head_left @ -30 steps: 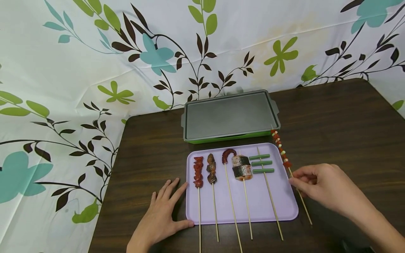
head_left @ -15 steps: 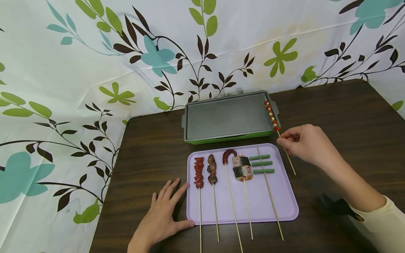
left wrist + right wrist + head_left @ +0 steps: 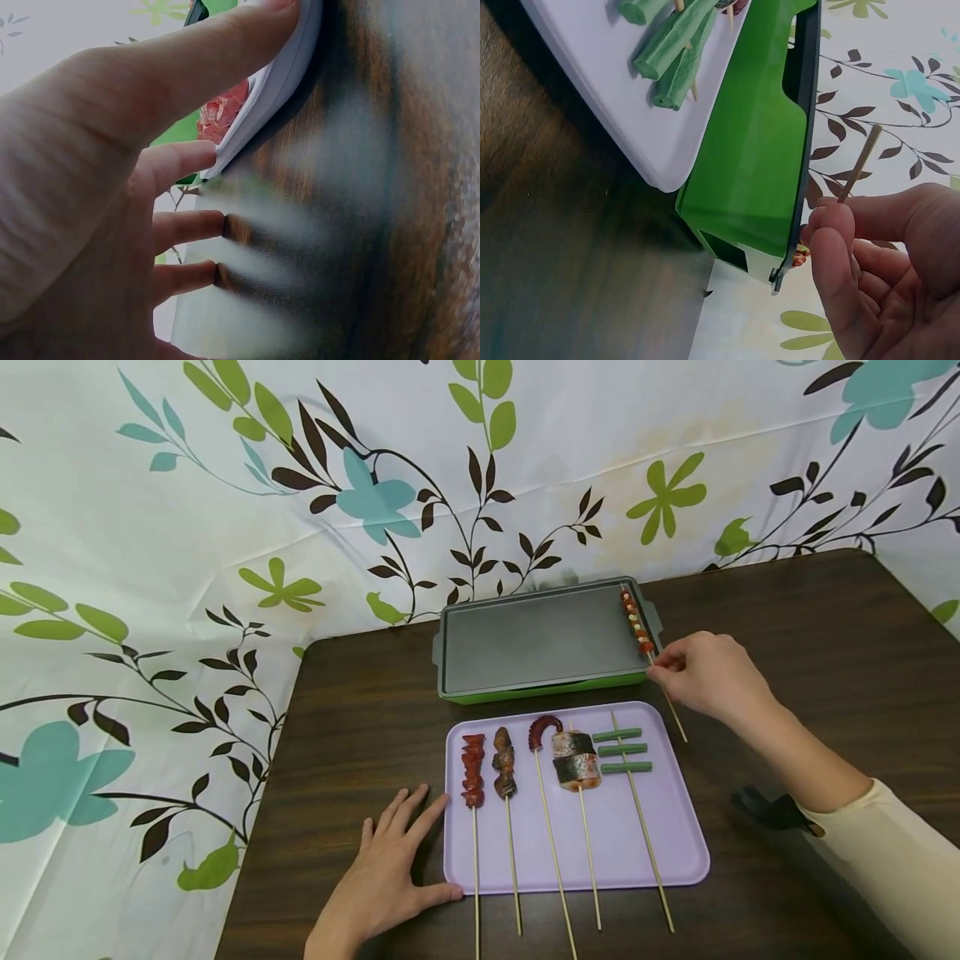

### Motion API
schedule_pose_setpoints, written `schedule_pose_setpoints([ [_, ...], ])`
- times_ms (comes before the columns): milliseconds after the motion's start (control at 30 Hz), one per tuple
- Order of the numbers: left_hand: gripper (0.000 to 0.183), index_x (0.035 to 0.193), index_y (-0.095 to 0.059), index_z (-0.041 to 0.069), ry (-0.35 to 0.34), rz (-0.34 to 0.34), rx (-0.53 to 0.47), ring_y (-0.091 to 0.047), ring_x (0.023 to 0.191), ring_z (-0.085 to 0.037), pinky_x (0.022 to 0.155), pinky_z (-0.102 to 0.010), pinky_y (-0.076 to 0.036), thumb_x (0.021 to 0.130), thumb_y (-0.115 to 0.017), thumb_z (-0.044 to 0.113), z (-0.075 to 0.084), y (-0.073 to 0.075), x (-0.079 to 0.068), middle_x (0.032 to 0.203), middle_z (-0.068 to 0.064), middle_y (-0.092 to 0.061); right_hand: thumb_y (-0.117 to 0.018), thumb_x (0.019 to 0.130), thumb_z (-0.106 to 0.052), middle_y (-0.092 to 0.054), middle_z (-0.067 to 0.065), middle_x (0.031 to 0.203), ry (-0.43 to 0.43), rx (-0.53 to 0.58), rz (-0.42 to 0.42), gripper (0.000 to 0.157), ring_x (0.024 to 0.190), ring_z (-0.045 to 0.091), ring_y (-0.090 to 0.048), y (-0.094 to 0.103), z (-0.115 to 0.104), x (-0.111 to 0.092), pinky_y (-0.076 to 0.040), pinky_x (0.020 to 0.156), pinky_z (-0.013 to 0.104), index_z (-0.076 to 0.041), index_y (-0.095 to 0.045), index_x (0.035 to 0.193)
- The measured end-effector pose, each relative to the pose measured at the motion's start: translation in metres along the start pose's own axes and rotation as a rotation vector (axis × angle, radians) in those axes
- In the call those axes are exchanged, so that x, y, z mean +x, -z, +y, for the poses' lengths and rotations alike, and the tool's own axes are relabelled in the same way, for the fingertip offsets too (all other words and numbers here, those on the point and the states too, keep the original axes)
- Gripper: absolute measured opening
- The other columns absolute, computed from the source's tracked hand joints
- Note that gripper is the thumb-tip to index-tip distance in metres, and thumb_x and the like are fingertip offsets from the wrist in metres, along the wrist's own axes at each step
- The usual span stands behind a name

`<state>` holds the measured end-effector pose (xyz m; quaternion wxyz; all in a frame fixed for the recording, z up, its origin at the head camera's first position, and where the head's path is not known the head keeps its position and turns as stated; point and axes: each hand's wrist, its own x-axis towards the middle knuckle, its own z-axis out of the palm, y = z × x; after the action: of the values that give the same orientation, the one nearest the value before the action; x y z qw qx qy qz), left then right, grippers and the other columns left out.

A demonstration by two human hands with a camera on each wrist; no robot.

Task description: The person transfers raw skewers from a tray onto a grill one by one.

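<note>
My right hand (image 3: 708, 672) pinches the stick of a skewer (image 3: 636, 622) threaded with red and white pieces. Its food end lies over the right side of the dark grey grill plate (image 3: 540, 631); the bare stick juts out past the near edge. In the right wrist view, thumb and fingertips (image 3: 832, 225) close on that stick. My left hand (image 3: 382, 868) lies spread at the left edge of a lilac tray (image 3: 675, 827), thumb and index finger at its rim. On the tray are a red meat skewer (image 3: 472, 768), a brown meat skewer (image 3: 504, 764) and a tentacle skewer (image 3: 543, 731).
Further right on the tray lie a skewer with seaweed-wrapped pieces (image 3: 576, 756) and one with green stalks (image 3: 626, 749). Several stick ends overhang the tray's near edge. The grill's green base (image 3: 750, 142) stands just behind the tray, before a patterned curtain (image 3: 525, 460).
My right hand has carried the red-and-white skewer from beside the tray's right edge, up and leftward, over the grill plate. My left hand has stayed at the tray.
</note>
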<state>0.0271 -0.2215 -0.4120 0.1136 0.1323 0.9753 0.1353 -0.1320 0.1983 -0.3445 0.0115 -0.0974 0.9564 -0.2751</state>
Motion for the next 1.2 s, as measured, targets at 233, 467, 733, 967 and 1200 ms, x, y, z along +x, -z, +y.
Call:
schedule_pose_setpoints([
  [233,0.106,0.15,-0.026,0.041,-0.004,0.005,-0.007,-0.017,0.144,-0.032,0.098,-0.076,-0.02,0.06,-0.065,0.081,0.0004,-0.0001,-0.0003,0.158,0.001,-0.022,-0.067,0.086,-0.019,-0.067,0.005,0.065,-0.001,-0.033,0.037,0.019,0.052,0.017,-0.055,-0.0032,-0.0009,0.0037,-0.041,0.044,0.033,-0.001,-0.074,0.084],
  [467,0.106,0.15,-0.026,0.041,0.003,-0.005,-0.016,-0.016,0.144,-0.032,0.098,-0.076,-0.019,0.06,-0.065,0.081,0.0004,0.0004,0.0001,0.158,0.001,-0.022,-0.068,0.085,-0.017,-0.068,0.009,0.068,-0.016,-0.034,0.052,0.018,0.053,0.018,-0.055,-0.0046,-0.0012,0.0068,-0.04,0.043,0.033,0.0,-0.074,0.082],
  [733,0.106,0.15,-0.027,0.04,0.002,-0.003,-0.027,-0.017,0.144,-0.033,0.098,-0.076,-0.018,0.06,-0.067,0.079,0.0012,0.0012,0.0,0.157,0.0,-0.022,-0.068,0.086,-0.02,-0.067,0.006,0.065,-0.054,-0.003,0.033,0.022,0.053,0.018,-0.055,-0.005,0.0002,0.0076,-0.039,0.043,0.033,0.0,-0.074,0.086],
  [967,0.106,0.15,-0.027,0.039,0.004,-0.006,-0.032,-0.016,0.144,-0.033,0.098,-0.076,-0.018,0.06,-0.067,0.079,0.0009,0.0013,-0.0005,0.158,0.0,-0.022,-0.068,0.087,-0.025,-0.068,0.005,0.067,-0.057,0.002,0.045,0.025,0.054,0.018,-0.055,-0.0071,0.0034,0.0058,-0.039,0.045,0.033,-0.001,-0.075,0.089],
  [1200,0.105,0.15,-0.026,0.04,0.003,-0.013,-0.045,-0.014,0.145,-0.031,0.099,-0.076,-0.017,0.061,-0.067,0.078,0.0,0.0007,-0.0012,0.158,0.002,-0.021,-0.069,0.087,-0.027,-0.07,0.008,0.072,-0.04,-0.007,0.078,0.027,0.058,0.019,-0.057,-0.0087,0.0046,0.0037,-0.039,0.047,0.033,-0.001,-0.075,0.09],
])
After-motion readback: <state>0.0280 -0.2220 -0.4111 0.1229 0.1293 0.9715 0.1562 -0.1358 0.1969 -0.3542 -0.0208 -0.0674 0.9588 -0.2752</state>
